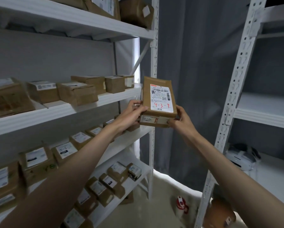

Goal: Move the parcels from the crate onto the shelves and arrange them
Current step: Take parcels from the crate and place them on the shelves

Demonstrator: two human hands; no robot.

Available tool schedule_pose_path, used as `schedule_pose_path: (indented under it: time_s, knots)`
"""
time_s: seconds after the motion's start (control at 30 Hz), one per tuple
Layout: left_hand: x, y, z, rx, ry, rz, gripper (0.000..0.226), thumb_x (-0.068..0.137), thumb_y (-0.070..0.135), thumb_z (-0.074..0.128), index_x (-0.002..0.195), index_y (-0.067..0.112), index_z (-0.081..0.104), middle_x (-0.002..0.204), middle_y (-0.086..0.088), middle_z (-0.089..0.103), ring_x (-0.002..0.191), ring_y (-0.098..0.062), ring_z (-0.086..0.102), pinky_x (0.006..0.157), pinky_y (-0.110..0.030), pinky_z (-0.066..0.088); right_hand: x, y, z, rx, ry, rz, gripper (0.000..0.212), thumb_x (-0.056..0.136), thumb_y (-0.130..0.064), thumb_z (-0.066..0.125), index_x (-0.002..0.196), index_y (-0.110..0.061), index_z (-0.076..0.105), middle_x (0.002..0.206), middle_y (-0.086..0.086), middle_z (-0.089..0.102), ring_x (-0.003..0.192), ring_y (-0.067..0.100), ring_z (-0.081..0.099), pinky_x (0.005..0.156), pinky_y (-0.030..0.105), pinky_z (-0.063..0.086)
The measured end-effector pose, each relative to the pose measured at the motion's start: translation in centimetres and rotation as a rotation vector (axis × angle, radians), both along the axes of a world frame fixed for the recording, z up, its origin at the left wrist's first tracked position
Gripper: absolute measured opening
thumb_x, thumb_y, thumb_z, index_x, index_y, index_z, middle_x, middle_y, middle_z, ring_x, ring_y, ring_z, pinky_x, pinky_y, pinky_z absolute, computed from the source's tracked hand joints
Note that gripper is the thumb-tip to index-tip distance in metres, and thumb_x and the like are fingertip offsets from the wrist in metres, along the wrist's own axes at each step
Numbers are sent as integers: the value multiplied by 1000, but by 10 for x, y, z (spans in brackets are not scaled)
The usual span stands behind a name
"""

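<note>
A brown cardboard parcel (157,97) with a white label marked "4-3-9" in red is held up in front of the white shelving's right post (153,63). My left hand (134,111) grips its left side and my right hand (181,117) grips its lower right corner. The parcel sits at the height of the middle shelf (59,111), just off that shelf's right end. No crate is in view.
Several brown parcels (77,92) line the middle shelf, with more on the shelves above and below. A second white rack (263,111) stands at right with a white device (241,157) on it. A grey curtain hangs behind. A red-and-white object (181,204) lies on the floor.
</note>
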State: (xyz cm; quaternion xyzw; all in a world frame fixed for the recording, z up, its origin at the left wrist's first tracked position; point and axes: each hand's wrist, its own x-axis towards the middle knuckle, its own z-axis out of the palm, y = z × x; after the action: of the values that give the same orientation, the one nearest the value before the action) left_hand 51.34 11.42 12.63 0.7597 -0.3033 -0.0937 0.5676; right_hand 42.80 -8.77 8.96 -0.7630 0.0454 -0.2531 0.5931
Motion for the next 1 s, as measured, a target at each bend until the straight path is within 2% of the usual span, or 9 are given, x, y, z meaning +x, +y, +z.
schedule_pose_path:
  time_s: [0.13,0.27,0.4,0.53,0.6,0.7,0.83,0.93,1.0]
  knots:
    - [52,-47,5,9,-37,8,46,95,51,52,133,30,37,131,2,53,115,-13,57,97,-36,50,53,-43,4,3,-4,-6,68,82,0,60,144,-21,41,136,1,56,120,16,58,99,44,55]
    - [115,-104,20,-39,-57,70,45,97,48,50,135,28,38,129,3,53,108,-7,57,79,-24,48,123,-92,32,-37,-5,-20,76,66,-23,60,141,-18,46,133,2,56,118,16,56,97,41,55]
    - [179,-151,37,-86,-45,180,47,96,49,51,136,26,40,126,2,57,105,-8,60,72,-21,48,217,-142,53,-67,3,8,69,62,-15,53,129,-26,55,129,9,56,119,21,56,98,47,55]
    - [240,-183,54,-156,-16,318,43,95,47,53,130,24,45,110,2,67,90,-7,68,65,-20,50,311,-174,71,-120,22,66,55,75,-2,54,127,-20,57,129,12,57,117,22,58,98,47,54]
    - [269,-193,60,-179,-1,385,41,95,46,53,127,21,45,105,0,69,86,-8,69,62,-19,51,351,-181,80,-133,36,102,53,79,4,53,125,-22,57,130,10,57,119,22,57,97,41,55]
    - [303,-205,65,-179,19,481,42,95,46,54,126,19,44,106,-2,69,83,-9,70,56,-19,52,401,-187,87,-165,49,164,54,81,8,49,128,-16,59,124,6,63,115,20,61,88,29,55]
    - [333,-212,65,-65,-43,575,48,91,43,62,129,19,41,110,5,60,90,-8,62,67,-22,50,452,-187,87,-169,47,219,54,85,8,48,134,-14,49,123,6,60,111,18,60,81,24,56]
    - [345,-211,57,119,-156,556,62,86,30,73,135,19,38,112,8,53,99,-10,55,85,-27,51,479,-184,81,-194,53,256,58,84,7,46,137,-17,47,124,5,62,113,17,59,94,34,55]
    - [354,-209,54,195,-178,572,64,81,26,78,132,16,42,113,7,54,102,-11,54,90,-31,53,490,-181,78,-219,52,278,57,87,6,43,138,-19,48,123,4,62,115,17,58,98,35,51]
